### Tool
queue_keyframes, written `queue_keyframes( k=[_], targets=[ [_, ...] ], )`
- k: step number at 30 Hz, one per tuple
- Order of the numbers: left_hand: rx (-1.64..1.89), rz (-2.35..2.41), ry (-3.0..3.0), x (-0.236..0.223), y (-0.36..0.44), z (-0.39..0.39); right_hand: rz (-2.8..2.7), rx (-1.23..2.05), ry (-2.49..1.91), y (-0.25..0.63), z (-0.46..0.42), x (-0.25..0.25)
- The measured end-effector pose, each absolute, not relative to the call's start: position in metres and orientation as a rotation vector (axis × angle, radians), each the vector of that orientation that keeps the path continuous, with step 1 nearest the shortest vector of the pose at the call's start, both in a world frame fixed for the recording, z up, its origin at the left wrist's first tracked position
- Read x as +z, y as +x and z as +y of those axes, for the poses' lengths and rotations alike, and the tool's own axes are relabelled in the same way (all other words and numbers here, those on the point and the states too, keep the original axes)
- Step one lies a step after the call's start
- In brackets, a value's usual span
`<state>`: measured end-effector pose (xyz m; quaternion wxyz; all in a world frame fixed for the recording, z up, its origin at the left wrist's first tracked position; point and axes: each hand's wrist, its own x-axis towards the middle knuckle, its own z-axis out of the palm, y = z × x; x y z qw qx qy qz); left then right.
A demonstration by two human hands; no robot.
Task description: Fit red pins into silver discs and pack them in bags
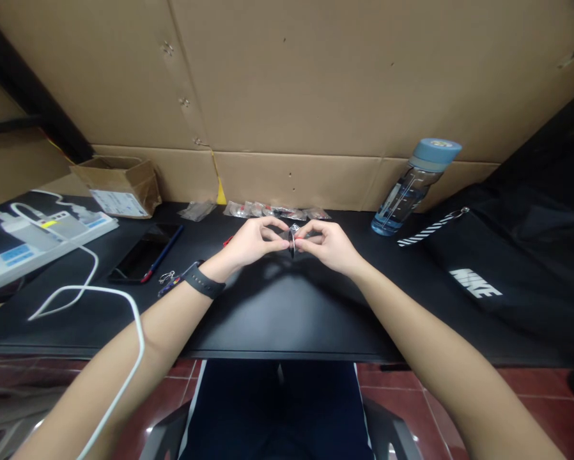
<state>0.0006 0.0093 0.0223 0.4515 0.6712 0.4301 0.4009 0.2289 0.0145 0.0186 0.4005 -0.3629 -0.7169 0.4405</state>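
Both hands meet over the middle of the black table [287, 319]. A small, thin, dark disc-like piece with a shiny edge [292, 244] is held between them, seen nearly edge-on, so its kind is unclear. My left hand [258, 243] pinches it from the left between thumb and fingertips. From the other side, my right hand [329, 246] closes thumb and fingers on it, with a bit of clear, shiny film at the top. Just behind the hands lies a row of small clear plastic packets [253, 209]. Something red shows partly behind my left hand.
At left are a white power strip [90, 223] with cables, a cardboard box [124, 185], a phone [147, 252] and a keyring [167, 276]. A white cable crosses my left forearm. A water bottle [406, 191] and a black bag [498, 255] stand right; cardboard [339, 83] walls the back.
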Motion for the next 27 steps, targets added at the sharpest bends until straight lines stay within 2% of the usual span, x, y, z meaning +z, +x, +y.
queue_keyframes(
  k=[6, 19, 27],
  targets=[
    [0.589, 1.026, 1.707, 0.014, -0.013, 0.018, -2.111, 1.172, -0.823, 0.229, 0.014, 0.009],
    [0.568, 1.036, 1.68, 0.005, -0.018, 0.028, -2.154, 1.243, -0.864, 0.228, 0.01, 0.01],
    [0.549, 1.076, 1.689, 0.0, -0.02, 0.031, -2.125, 1.153, -0.842, 0.224, 0.011, 0.003]
  ],
)
